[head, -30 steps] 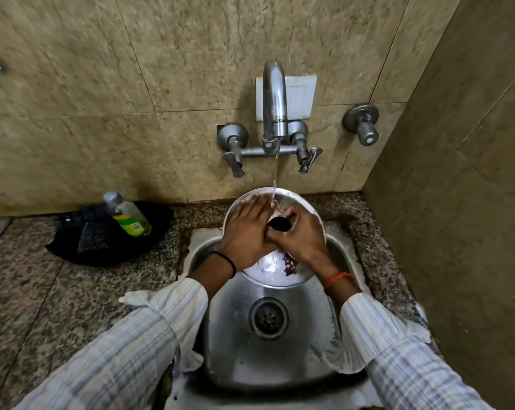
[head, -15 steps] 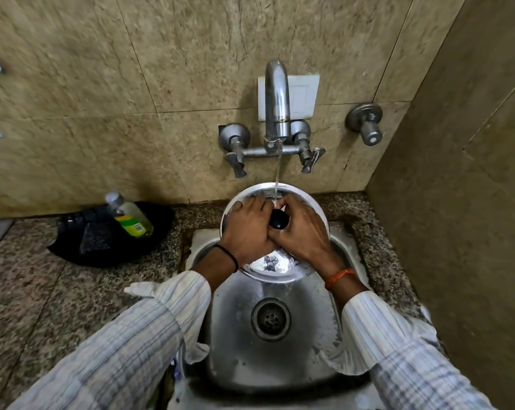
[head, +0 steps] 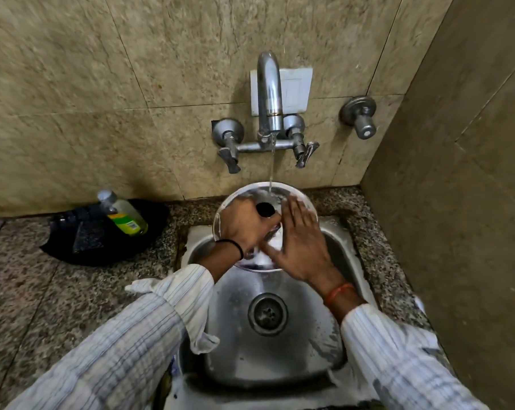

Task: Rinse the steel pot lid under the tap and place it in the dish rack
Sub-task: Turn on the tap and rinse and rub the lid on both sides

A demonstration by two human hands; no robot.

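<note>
The round steel pot lid [head: 244,194] with a black knob [head: 265,209] is held tilted over the back of the steel sink [head: 303,344]. A thin stream of water from the tap [head: 269,93] falls on the lid's upper part. My left hand [head: 244,224] grips the lid around the knob. My right hand [head: 300,241] lies flat on the lid's right side with fingers spread, thumb stretched across the wet lower face. No dish rack is in view.
A green-labelled soap bottle [head: 123,214] lies on a black cloth [head: 102,232] on the speckled granite counter at the left. A side wall [head: 457,202] stands close on the right. A separate valve [head: 359,115] juts from the back wall. The drain [head: 267,313] sits mid-sink.
My right hand has opened from a curled grip near the knob to a flat, spread palm on the lid's right side. The lid stays under the running water.
</note>
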